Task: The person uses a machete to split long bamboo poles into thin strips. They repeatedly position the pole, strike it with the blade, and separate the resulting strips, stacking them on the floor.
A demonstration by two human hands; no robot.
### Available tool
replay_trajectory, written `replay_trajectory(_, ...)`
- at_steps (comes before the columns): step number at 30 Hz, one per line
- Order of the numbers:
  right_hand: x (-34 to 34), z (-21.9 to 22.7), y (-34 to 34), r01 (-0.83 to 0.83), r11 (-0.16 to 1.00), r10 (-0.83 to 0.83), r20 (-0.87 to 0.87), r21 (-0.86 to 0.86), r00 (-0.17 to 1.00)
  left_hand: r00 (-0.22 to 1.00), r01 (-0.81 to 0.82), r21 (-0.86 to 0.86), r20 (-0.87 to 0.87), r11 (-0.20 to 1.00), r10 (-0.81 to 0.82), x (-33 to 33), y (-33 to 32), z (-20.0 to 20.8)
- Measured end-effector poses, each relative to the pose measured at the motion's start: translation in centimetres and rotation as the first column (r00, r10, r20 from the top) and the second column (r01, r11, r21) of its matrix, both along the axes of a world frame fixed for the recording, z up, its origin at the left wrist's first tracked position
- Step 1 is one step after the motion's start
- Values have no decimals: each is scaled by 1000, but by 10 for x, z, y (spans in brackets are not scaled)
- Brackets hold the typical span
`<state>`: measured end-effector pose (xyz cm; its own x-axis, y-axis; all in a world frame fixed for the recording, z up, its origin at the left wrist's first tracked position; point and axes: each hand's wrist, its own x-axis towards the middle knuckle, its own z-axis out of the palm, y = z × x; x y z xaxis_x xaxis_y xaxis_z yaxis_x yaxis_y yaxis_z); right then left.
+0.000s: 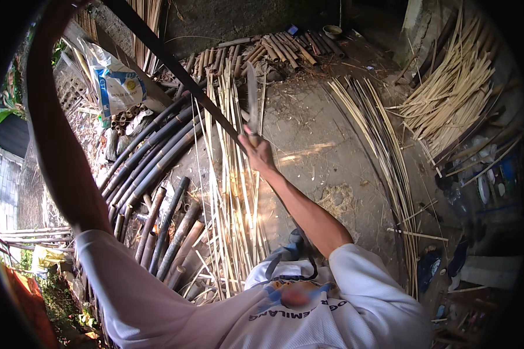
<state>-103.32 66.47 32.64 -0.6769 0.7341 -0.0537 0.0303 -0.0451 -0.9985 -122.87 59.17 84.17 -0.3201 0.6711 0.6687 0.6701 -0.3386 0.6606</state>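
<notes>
My right hand is closed round the handle of a long-bladed knife, whose blade points away from me. A long dark bamboo strip slants from the upper edge down to this hand, and the knife crosses it there. Beyond the hand, the strip seems to run on beneath my right forearm. My left arm is raised along the left side. The left hand is cut off at the upper edge, so its fingers do not show.
Pale split bamboo strips lie lengthwise before me, beside dark bamboo poles. More strips lie in a row on the right and a heap at far right. Cut bamboo pieces lie at the back. A printed sack stands left.
</notes>
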Motion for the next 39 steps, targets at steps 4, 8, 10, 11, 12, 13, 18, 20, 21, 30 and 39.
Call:
replay_trajectory(4,60,-37,6,165,969,-187,-104,-185,977,959,-191,-142,-240,971,153,-44,23,-154)
replay_trajectory(8,134,-41,10,179,973,-169,73,-149,983,981,-183,-2,-73,983,183,23,28,-258)
replay_trajectory(10,161,-19,17,119,956,-142,-67,-270,988,981,-173,-2,-90,985,172,45,42,-289)
replay_trajectory(11,163,-3,19,90,967,-115,-97,-238,989,971,-210,-5,-119,978,208,49,44,-300)
replay_trajectory(12,162,18,19,53,977,-81,-130,-206,988,956,-254,-7,-151,967,250,50,42,-309)
replay_trajectory(13,165,46,21,48,978,-78,-141,-201,987,957,-257,-35,-147,966,250,62,51,-322)
replay_trajectory(18,164,165,20,-46,997,72,-452,68,889,948,-310,-68,-104,948,302,94,46,-358)
replay_trajectory(20,172,200,25,-84,984,153,-507,157,848,960,-272,-49,-90,961,267,116,44,-349)
replay_trajectory(21,177,218,25,-167,973,226,-516,158,826,950,-296,-89,-131,951,284,116,39,-345)
replay_trajectory(30,160,287,10,-326,896,444,-586,302,678,974,-228,-198,-56,953,221,130,18,-337)
replay_trajectory(39,135,292,7,-247,881,433,-476,404,766,973,-207,-153,-135,966,187,126,19,-341)
